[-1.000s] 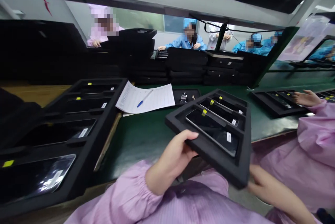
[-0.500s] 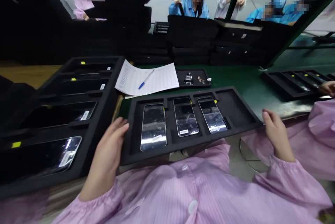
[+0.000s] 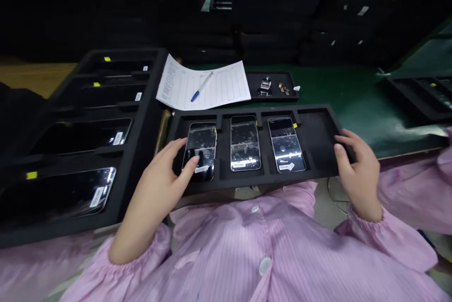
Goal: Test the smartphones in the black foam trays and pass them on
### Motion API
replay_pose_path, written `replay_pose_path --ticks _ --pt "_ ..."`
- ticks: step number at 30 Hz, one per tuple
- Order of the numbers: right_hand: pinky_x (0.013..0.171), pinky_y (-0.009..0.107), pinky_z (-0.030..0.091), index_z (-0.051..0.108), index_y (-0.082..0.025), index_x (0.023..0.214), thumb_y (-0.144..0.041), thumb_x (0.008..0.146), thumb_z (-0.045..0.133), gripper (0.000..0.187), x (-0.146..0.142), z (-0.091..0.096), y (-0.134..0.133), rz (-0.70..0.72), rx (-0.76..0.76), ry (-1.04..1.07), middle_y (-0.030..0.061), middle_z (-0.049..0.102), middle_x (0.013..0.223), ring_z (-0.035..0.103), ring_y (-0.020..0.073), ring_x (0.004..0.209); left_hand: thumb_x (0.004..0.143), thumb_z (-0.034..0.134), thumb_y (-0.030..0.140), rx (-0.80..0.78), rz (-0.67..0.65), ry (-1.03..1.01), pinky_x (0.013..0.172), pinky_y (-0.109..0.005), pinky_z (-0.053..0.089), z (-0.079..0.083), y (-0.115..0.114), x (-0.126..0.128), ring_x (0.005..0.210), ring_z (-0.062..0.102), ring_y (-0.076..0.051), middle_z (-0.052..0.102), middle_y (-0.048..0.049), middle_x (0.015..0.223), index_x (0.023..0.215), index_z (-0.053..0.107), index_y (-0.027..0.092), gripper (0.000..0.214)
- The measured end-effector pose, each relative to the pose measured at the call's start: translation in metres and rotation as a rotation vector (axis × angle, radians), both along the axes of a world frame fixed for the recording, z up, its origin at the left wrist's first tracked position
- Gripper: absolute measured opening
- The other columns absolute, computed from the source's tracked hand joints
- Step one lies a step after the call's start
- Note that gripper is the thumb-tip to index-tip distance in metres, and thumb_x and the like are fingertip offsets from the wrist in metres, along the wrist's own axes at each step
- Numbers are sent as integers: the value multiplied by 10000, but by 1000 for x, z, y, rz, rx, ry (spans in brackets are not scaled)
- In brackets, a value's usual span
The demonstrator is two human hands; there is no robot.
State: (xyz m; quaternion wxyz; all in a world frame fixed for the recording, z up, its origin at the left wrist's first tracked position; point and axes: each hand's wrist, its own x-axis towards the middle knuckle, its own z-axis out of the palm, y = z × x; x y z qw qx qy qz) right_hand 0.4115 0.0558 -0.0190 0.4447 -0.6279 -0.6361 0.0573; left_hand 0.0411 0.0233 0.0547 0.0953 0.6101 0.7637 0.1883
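pink striped smock (image 3: pixel 219 255), white buttons (image 3: pixel 264 265), gathered cuffs (image 3: pixel 388 240), bare hands (image 3: pixel 158 179) (image 3: pixel 358 175)

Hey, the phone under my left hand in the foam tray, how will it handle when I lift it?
The phone is probably slippery, its glass face being glossy. Being a flat, stiff-looking slab, it is unlikely to roll. Its glass is likely fragile, though the black foam tray around it looks soft.
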Motion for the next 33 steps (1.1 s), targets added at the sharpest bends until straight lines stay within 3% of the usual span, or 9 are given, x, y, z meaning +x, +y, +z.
replay_pose_path --ticks 2,4,8,12,18,21,26,33 --pt "950 422 506 688 -189 1071 -393 974 477 310 -20 10 14 137 -53 -55 116 724 1123 667 276 1054 941 485 401 -29 -111 41 1159 -445 402 -1 16 4 1368 513 -298 544 -129 1487 1397 529 127 533" --pt "822 396 527 681 -164 1076 -335 960 486 284 -38 17 30 207 -204 -194 111 734 954 679 275 898 946 441 343 -86 -166 96 1175 -450 378 -2 31 7 1394 489 -303 541 -162 1482 1376 552 82 515" --pt "729 386 505 617 -104 1191 -304 972 490 323 -65 22 55 186 -404 -488 154 712 942 671 308 870 967 375 272 -93 -71 68 1143 -427 413 11 46 5 1304 579 -279 623 -120 1404 1359 592 118 474" --pt "670 433 494 608 -77 1173 -577 940 557 554 -80 17 64 100 -380 -687 214 679 914 655 392 866 982 376 243 23 -19 -104 1133 -350 417 22 46 -2 1267 604 -222 658 -97 1360 1332 614 118 442" --pt "662 522 467 580 -50 1240 -830 845 457 883 -89 -9 71 45 -229 -706 261 650 870 629 434 826 983 440 222 -54 -37 -99 1127 -361 423 11 50 5 1291 589 -230 637 -113 1384 1336 595 124 398" --pt "666 544 460 567 -31 1278 -832 853 419 918 -92 -11 68 14 -246 -711 274 650 875 623 448 838 972 487 219 -63 -63 6 1160 -401 388 3 51 18 1378 505 -271 581 -163 1433 1352 570 97 407" --pt "646 520 468 514 58 1331 -707 891 501 882 -100 2 64 9 -344 -761 317 642 914 619 470 858 921 566 215 -173 -46 155 1147 -565 372 -10 55 37 1521 234 -405 350 -272 1579 1445 465 66 555" --pt "618 464 481 543 8 1292 -721 879 502 839 -102 2 69 61 -294 -709 283 647 907 625 435 861 859 508 125 -147 -6 203 1066 -620 438 -21 62 41 1473 350 -379 398 -225 1571 1449 502 164 591"
